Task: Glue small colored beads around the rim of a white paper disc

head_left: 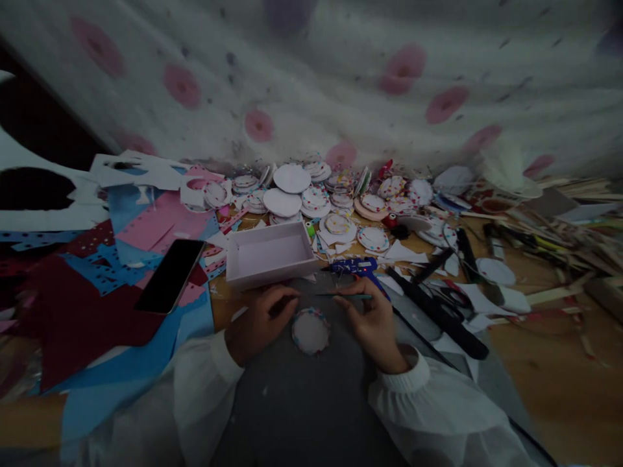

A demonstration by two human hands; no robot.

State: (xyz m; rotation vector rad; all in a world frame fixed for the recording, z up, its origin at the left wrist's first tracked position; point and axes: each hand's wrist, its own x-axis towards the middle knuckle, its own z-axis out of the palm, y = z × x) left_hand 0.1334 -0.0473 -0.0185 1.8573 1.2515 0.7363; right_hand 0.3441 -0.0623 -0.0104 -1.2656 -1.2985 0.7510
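My left hand (260, 321) and my right hand (372, 321) are over a grey mat (302, 395) at the table's near edge. Each pinches an end of a thin stick (331, 295) stretched level between them. Just below the stick, between the hands, lies a white paper disc (310, 331) with a coloured dotted rim. Both wrists wear white sleeves. A blue glue gun (354, 266) lies just beyond my right hand.
An open white box (270, 253) stands behind the hands. A black phone (170, 275) rests on pink, blue and red paper sheets (111, 279) at left. Several decorated discs (316, 194) pile at the back. Black strips (438, 311) and wooden sticks (549, 240) lie at right.
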